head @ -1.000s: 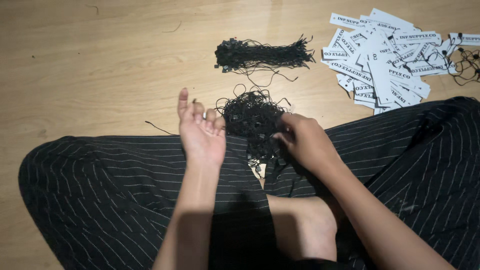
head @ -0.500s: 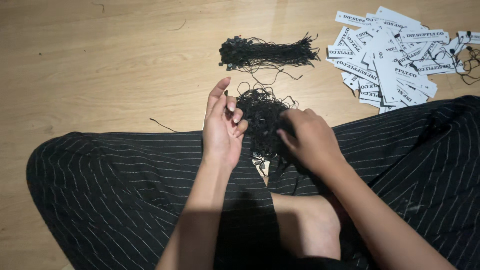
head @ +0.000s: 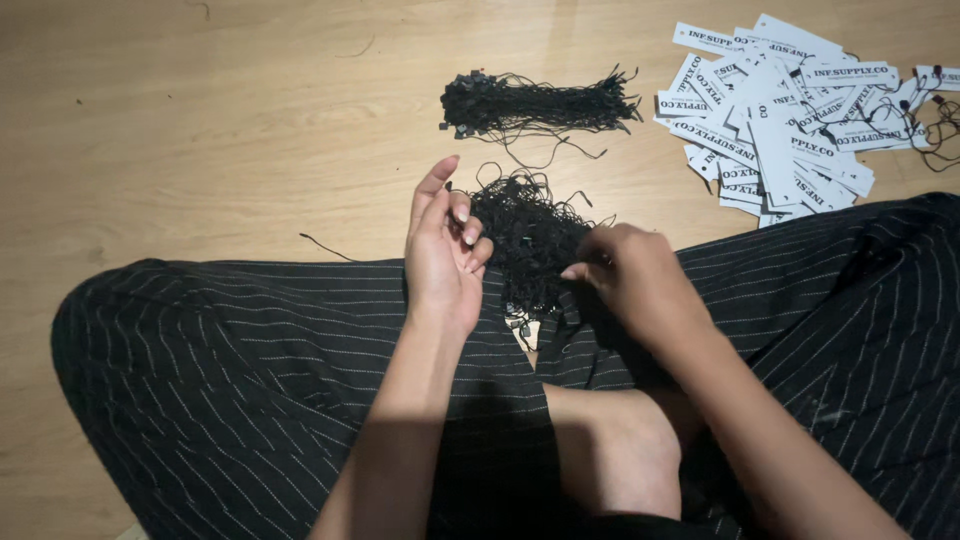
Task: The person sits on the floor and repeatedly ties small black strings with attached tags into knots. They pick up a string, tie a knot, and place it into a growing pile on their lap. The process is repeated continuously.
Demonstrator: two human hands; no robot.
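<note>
Left hand (head: 443,262): raised on edge over the left knee, palm turned right toward the tangle, index finger straight and pointing far, the other fingers curled loosely inward with nails showing; fingers apart, gripping nothing, just beside the left edge of the tangle. Forearm runs from the near edge of the view up to the wrist. Right hand (head: 632,278): back of hand up, knuckles bent, fingertips drawn together and pressed into the right side of the tangle; blurred, so whether a cord is pinched between them cannot be told. Forearm comes in from the near right corner. Loose tangle of black cords (head: 528,240): lies between the two hands, partly on the wooden floor (head: 200,120) and partly on the near fold of the black pinstriped trousers (head: 250,380), small black fasteners hanging at its near edge. Bundled black cords (head: 535,102): a neater sheaf lying left to right on the floor, farther off, apart from the tangle. White paper tags (head: 785,125): a scattered heap at far right, some with cords attached. Bare foot (head: 615,455): tucked between the crossed legs, near centre.
</note>
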